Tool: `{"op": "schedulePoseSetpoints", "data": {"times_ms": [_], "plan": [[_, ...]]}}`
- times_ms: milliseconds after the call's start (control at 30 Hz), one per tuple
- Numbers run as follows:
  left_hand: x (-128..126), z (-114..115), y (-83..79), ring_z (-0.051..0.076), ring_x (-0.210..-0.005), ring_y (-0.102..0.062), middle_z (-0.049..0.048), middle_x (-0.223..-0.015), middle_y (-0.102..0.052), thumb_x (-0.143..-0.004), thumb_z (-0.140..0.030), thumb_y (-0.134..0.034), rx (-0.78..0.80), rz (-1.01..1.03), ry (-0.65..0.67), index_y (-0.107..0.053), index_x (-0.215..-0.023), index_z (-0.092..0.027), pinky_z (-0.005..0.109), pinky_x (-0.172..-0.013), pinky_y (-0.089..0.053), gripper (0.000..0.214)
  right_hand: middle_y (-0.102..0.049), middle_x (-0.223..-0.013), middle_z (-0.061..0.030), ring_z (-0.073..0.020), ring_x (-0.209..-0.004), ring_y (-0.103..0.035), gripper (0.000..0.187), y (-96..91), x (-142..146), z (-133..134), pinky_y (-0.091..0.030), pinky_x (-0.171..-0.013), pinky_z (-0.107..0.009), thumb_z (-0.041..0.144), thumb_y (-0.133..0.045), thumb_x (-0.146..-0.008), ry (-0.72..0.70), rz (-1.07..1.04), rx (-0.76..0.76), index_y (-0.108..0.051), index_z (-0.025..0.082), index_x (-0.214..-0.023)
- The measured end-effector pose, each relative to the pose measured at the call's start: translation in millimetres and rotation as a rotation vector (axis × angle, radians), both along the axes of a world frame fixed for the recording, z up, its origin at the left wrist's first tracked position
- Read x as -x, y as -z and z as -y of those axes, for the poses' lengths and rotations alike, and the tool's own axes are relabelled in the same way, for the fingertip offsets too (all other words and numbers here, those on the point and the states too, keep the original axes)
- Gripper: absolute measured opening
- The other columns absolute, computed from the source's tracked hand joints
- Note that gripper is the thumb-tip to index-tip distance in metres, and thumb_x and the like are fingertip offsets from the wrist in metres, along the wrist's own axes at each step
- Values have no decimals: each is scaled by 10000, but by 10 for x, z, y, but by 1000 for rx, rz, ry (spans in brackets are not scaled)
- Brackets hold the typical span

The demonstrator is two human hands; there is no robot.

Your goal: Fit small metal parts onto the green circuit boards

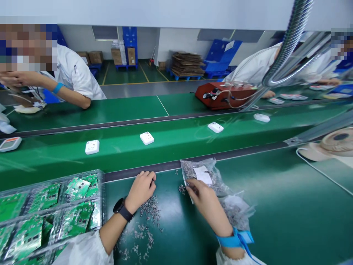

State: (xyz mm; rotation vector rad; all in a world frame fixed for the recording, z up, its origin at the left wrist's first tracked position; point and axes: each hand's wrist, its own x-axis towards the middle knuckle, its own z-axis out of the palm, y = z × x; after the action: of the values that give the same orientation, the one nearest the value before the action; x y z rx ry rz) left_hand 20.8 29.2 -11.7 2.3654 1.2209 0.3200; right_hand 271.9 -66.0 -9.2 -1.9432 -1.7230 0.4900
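Note:
My left hand point(141, 191), a black watch on its wrist, rests by the strip at the table's far edge. Its fingers are curled under; whatever lies in them is hidden. Right below it spreads a pile of tiny metal parts point(151, 209), with small curled metal pieces point(140, 235) nearer me. My right hand point(202, 197), wearing a blue wrist strap point(234, 239), has its thumb and fingers drawn together beside a small heap of metal parts point(181, 189). What it pinches is too small to tell. Partly beneath that hand lies a clear bag of small parts point(190, 169).
A clear tray point(102, 198) of green circuit boards stands at left. A second bag point(237, 211) lies near my right forearm. White devices point(147, 138) sit along the green conveyor point(179, 140). Beyond are a red machine point(226, 95) and co-workers point(78, 73). A hat point(336, 141) is at right.

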Motion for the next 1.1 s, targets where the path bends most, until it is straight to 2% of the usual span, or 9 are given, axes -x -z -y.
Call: {"op": "schedulePoseSetpoints", "data": {"times_ms": [133, 233, 300, 367, 433, 500, 567, 800, 1100], "plan": [[6, -6, -3, 240, -895, -538, 29, -897, -612, -917, -98, -449, 14, -10, 7, -544, -936, -220, 360, -808, -403, 156, -751, -965, -118, -279, -867, -712, 242, 73, 141, -408, -541, -819, -394, 280, -521, -960, 58, 13, -63, -695, 184, -1099], [8, -3, -9, 242, -902, -552, 36, -909, -627, -901, -91, -467, 12, -7, 7, -569, -944, -216, 366, -825, -418, 167, -724, -826, -107, -280, -802, -694, 150, 159, 244, -648, -536, -778, -394, 198, -558, -880, 104, 38, -61, -696, 171, -930], [0, 5, -17, 244, -909, -566, 41, -912, -640, -888, -84, -479, 16, 21, -2, -589, -935, -215, 374, -840, -432, 178, -708, -763, -83, -257, -745, -685, 135, 184, 298, -704, -537, -742, -375, 172, -550, -854, 64, -15, -59, -684, 181, -860], [-16, 13, -26, 243, -920, -595, 42, -912, -665, -897, -96, -488, 64, 117, -20, -618, -943, -217, 382, -866, -454, 183, -713, -757, -62, -232, -707, -682, 126, 165, 348, -665, -547, -705, -350, 209, -562, -870, -10, -171, -64, -687, 189, -865], [-38, 17, -39, 231, -930, -643, 42, -940, -713, -935, -154, -507, 207, 301, -50, -655, -1020, -225, 376, -885, -488, 184, -734, -809, -58, -218, -711, -686, 141, 111, 407, -560, -560, -692, -337, 274, -592, -898, -76, -340, -90, -706, 193, -916], [-59, 12, -54, 216, -947, -692, 46, -999, -762, -961, -238, -545, 385, 486, -69, -684, -1107, -232, 354, -882, -520, 201, -744, -870, -61, -215, -741, -690, 173, 49, 478, -435, -567, -711, -338, 323, -613, -929, -114, -419, -133, -728, 202, -974], [-72, 3, -73, 212, -947, -721, 52, -1024, -788, -954, -294, -591, 507, 573, -57, -724, -1087, -227, 331, -849, -537, 200, -739, -879, -58, -215, -757, -687, 181, 10, 554, -327, -565, -726, -341, 351, -628, -951, -131, -441, -162, -740, 212, -983], [-81, -6, -107, 202, -830, -722, 48, -888, -797, -851, -353, -756, 561, 531, -60, -777, -903, -188, 289, -726, -530, 174, -735, -856, -56, -209, -751, -683, 247, 139, 687, -185, -571, -713, -326, 447, -669, -964, -84, -572, -168, -730, 209, -937], [-96, -4, -78, 243, -963, -764, 81, -1044, -818, -923, -366, -675, 592, 681, -54, -796, -1017, -185, 365, -897, -587, 237, -715, -825, -47, -202, -759, -698, 331, 220, 703, -222, -592, -708, -307, 524, -758, -891, 34, -846, -197, -693, 200, -900]]}}
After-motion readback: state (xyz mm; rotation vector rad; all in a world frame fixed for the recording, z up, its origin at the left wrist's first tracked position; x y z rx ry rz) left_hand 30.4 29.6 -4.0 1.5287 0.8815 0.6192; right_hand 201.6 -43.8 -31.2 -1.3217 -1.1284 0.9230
